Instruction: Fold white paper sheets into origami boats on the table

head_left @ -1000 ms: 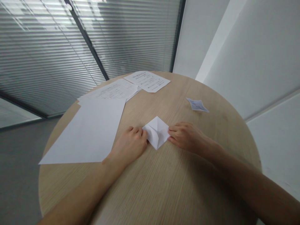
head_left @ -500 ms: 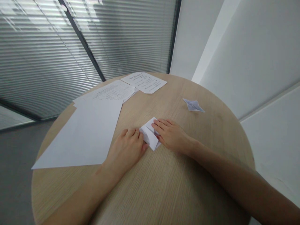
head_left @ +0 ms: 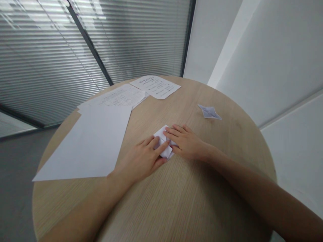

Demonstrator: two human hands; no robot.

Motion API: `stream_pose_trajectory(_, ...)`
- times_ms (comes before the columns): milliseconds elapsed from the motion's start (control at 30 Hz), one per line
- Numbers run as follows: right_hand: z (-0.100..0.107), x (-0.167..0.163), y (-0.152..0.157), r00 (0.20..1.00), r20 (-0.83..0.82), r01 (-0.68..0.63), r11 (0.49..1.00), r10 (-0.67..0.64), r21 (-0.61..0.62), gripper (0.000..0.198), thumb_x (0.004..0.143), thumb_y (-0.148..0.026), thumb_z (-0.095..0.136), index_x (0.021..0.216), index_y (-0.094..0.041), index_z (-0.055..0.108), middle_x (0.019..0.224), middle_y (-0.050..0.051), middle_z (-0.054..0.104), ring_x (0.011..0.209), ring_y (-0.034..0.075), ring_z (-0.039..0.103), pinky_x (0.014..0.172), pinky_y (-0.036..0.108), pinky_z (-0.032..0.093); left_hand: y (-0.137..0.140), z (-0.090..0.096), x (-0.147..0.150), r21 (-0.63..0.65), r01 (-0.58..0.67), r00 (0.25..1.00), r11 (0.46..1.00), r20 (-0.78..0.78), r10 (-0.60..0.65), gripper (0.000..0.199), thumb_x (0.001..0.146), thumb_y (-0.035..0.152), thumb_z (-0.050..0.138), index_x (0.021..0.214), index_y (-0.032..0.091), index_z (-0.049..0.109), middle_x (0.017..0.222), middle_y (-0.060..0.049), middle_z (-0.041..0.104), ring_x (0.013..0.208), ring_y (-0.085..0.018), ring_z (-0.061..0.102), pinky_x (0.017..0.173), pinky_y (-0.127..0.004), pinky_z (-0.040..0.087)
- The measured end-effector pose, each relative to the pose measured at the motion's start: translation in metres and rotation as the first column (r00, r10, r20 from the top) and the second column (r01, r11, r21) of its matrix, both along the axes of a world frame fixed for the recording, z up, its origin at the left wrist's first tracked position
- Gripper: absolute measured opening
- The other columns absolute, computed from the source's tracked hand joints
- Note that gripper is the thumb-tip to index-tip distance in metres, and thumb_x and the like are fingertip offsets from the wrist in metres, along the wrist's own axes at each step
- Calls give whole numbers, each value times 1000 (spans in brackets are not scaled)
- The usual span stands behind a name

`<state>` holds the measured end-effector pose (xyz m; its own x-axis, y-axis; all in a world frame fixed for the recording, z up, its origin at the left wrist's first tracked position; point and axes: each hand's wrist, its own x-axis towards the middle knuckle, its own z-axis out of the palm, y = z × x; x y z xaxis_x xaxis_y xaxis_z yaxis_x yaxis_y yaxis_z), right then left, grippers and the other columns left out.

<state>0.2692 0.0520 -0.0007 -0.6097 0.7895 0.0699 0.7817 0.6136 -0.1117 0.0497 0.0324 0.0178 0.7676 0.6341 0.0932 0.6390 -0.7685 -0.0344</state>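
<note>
A small piece of folded white paper [head_left: 166, 153] lies on the table between my two hands, with creased flaps. My left hand [head_left: 141, 158] grips it from the left, its index finger pressed across a flap and the thumb at the near edge. From the right, my right hand [head_left: 188, 143] holds it down, fingers on top and thumb by its right edge. The fingers hide part of the folds. Beyond my right hand sits a folded paper shape [head_left: 210, 112] with two pointed ends.
The round wooden table [head_left: 156, 208] carries a large blank white sheet [head_left: 88, 144] at left. Behind it lie printed papers [head_left: 121, 95] and another printed sheet [head_left: 158, 86] near the far edge. Window blinds [head_left: 141, 40] and a white wall [head_left: 277, 60] stand beyond.
My left hand has moved right, and its index finger has stretched over the paper. The left flap is now folded inward. My right hand has barely moved.
</note>
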Motion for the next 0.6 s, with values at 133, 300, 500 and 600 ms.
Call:
stream_pose_trajectory(133, 3, 3, 2, 1000, 2, 2, 1000, -2, -17, 52, 98, -37, 40, 147, -21, 42, 155, 10, 40, 142, 32, 33, 113, 63, 23, -2, -1, 1, -17, -27, 999, 999, -37, 27, 57, 94, 50, 54, 142, 20, 48, 138, -21, 53, 129, -37, 51, 103, -52, 46)
stream_pose_trajectory(300, 5, 5, 4, 1000, -6, -12, 996, 11, -83, 55, 97, -34, 41, 150, -20, 37, 158, 9, 35, 146, 29, 27, 115, 63, 17, -2, -2, -1, -26, -32, 998, 999, -50, 30, 62, 92, 54, 55, 144, 21, 46, 143, -21, 50, 132, -37, 48, 105, -52, 43)
stream_pose_trajectory(500, 8, 10, 6, 999, -37, -22, 994, 18, -104, 49, 96, -25, 42, 145, -19, 45, 153, 9, 44, 144, 26, 34, 116, 61, 18, -7, -6, -4, -26, 6, 998, 1000, -56, -8, 71, 88, 66, 52, 148, 31, 40, 149, -20, 43, 136, -42, 42, 105, -55, 41)
stream_pose_trajectory(600, 7, 15, 5, 996, -65, -61, 996, 57, -61, 41, 95, -23, 49, 135, -21, 58, 144, 9, 55, 139, 26, 43, 114, 57, 25, -9, -7, -4, -27, -3, 998, 1000, -57, 1, 71, 88, 66, 51, 149, 30, 40, 149, -21, 42, 137, -43, 40, 104, -56, 41)
